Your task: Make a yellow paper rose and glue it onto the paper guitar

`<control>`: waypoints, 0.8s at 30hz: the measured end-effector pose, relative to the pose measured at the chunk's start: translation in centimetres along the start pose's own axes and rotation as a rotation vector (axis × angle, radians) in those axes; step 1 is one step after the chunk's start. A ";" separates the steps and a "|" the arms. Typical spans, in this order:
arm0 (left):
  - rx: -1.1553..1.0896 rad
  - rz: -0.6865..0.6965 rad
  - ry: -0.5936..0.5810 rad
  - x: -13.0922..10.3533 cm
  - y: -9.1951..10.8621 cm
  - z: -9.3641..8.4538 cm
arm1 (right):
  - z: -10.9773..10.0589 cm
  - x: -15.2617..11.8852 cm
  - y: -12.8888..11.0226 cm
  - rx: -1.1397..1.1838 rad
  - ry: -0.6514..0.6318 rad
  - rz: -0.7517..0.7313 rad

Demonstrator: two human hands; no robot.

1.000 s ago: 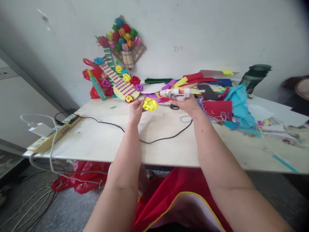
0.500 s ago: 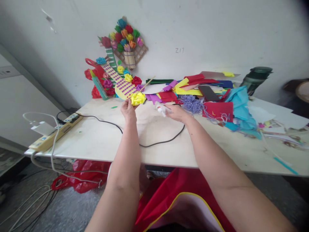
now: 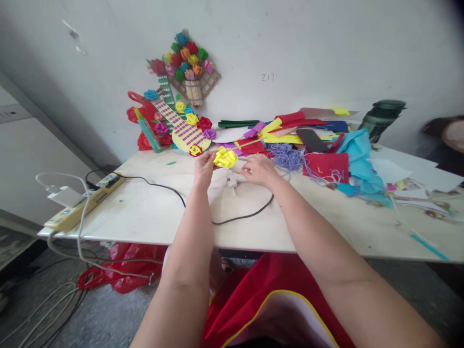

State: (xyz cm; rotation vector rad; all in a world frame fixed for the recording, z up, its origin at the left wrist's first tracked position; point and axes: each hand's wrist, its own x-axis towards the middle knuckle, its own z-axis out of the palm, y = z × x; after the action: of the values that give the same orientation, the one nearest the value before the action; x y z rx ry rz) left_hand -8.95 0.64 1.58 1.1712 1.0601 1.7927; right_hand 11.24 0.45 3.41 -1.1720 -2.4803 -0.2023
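Note:
A ruffled yellow paper flower point(image 3: 225, 157) is pinched in the fingers of my left hand point(image 3: 204, 169), above the table. Its thin wooden stick point(image 3: 252, 142) points right, toward the coloured paper. Just below the flower is a white glue gun point(image 3: 231, 178), its nozzle toward me. My right hand point(image 3: 259, 169) is beside the gun, palm down, with fingers bent and slightly apart. Whether the fingertips touch the gun is unclear. A guitar-shaped craft piece point(image 3: 190, 135) decorated with paper flowers leans behind my left hand.
A black cord point(image 3: 246, 218) loops across the table point(image 3: 152, 212). At left are a power strip point(image 3: 85, 203) and a green glue bottle point(image 3: 149, 133). Coloured paper, purple yarn point(image 3: 288, 157), a phone point(image 3: 311, 140) and a dark bottle point(image 3: 382, 118) fill the back right.
My left hand has moved right with the yellow flower, and its stick has tipped down to the right. My right hand has let go of the glue gun, which is now lower, with its nozzle toward me.

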 end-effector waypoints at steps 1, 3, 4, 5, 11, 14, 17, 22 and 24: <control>0.008 -0.004 -0.015 0.0 -0.1 0.0 | -0.3 0.0 0.2 0.007 0.099 0.032; 0.027 -0.018 -0.059 0.0 -0.3 0.0 | -0.8 0.1 0.6 0.017 0.268 0.074; 0.038 -0.028 -0.087 0.0 -0.3 0.0 | -1.1 0.2 0.8 0.021 0.331 0.076; 0.049 -0.039 -0.119 -0.1 -0.4 0.0 | -1.3 0.2 1.1 0.024 0.375 0.069; 0.112 -0.107 -0.294 -0.8 -0.1 0.3 | -1.7 -0.2 2.1 0.087 0.242 0.072; 0.107 -0.132 -0.314 -1.0 0.0 0.5 | -1.9 -0.4 2.1 0.178 0.092 0.137; 0.100 -0.170 -0.291 -1.1 0.1 0.7 | -1.9 -0.4 2.1 0.258 0.021 0.155; 0.050 -0.265 -0.253 -1.1 0.3 0.9 | -1.8 -0.3 1.9 0.301 0.008 0.135; 0.030 -0.293 -0.256 -1.2 0.4 0.9 | -1.7 -0.2 1.8 0.296 0.011 0.142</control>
State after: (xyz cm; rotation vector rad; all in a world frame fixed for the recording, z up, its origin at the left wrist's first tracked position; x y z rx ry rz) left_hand -7.78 -0.38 1.76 1.1605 1.0483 1.3667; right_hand 13.17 0.98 4.82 -1.2060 -2.3051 0.1911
